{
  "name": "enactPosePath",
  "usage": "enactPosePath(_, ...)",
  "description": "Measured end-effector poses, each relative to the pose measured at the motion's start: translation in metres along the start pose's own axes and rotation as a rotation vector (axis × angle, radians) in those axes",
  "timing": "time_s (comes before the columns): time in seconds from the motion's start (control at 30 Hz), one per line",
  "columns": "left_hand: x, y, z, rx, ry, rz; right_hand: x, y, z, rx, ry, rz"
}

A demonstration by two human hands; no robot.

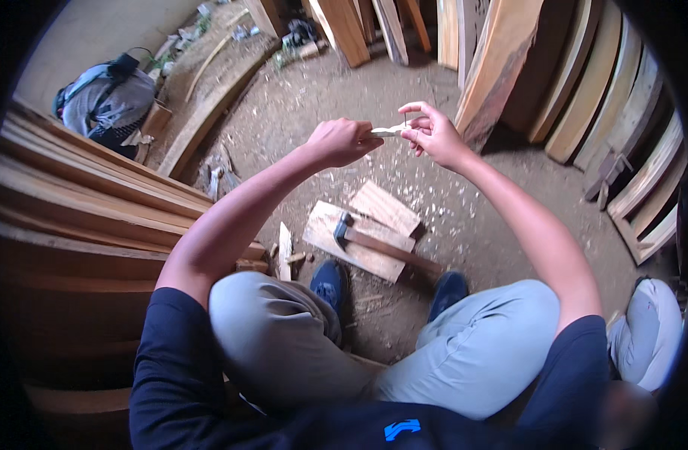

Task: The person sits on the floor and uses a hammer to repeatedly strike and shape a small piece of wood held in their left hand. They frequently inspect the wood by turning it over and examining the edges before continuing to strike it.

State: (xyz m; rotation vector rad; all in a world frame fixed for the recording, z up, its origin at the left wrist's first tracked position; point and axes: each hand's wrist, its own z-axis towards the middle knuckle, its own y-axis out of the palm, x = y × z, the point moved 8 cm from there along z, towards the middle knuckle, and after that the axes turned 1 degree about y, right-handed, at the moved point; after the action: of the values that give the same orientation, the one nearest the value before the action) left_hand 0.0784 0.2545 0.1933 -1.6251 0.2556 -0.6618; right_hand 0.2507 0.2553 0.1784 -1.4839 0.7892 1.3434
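Out in front of me, my left hand is closed around a small pale carved piece of wood, whose far end sticks out towards the right. My right hand meets that end. Its thumb and index finger hold a thin dark pin-like piece upright between them; its exact kind is too small to make out. Below the hands, a hammer with a dark head and wooden handle lies across a flat board. Beside it lies a second short board.
Wood chips litter the dirt floor. Long planks are stacked at my left, and more timbers lean upright at the back and right. A grey bundle sits at the far left. Another person's grey-clad knee shows at right.
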Motion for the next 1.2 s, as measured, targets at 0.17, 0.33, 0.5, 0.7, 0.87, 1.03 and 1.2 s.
enactPosePath(0.17, -0.011, 0.073, -0.022, -0.127, -0.172, -0.141, 0.06, 0.031, -0.019, -0.016, 0.135, -0.088)
enactPosePath(0.33, -0.021, 0.108, -0.035, -0.23, -0.286, -0.192, 0.095, 0.048, -0.025, 0.018, 0.175, -0.123)
enactPosePath(0.5, -0.02, 0.108, -0.053, -0.132, -0.269, -0.177, 0.101, 0.055, -0.018, -0.015, 0.272, -0.241)
enactPosePath(0.7, -0.016, 0.11, -0.056, -0.119, -0.286, -0.227, 0.085, 0.048, -0.021, 0.132, 0.223, -0.501)
enactPosePath(0.87, -0.013, 0.115, -0.061, -0.208, -0.335, -0.217, 0.072, 0.054, -0.024, 0.054, 0.244, -0.765)
enactPosePath(1.03, -0.007, 0.112, -0.06, -0.17, -0.345, -0.262, 0.068, 0.052, -0.027, 0.117, 0.194, -0.732)
enactPosePath(1.2, -0.012, 0.122, -0.06, -0.105, -0.306, -0.331, 0.064, 0.057, -0.027, 0.12, 0.116, -0.71)
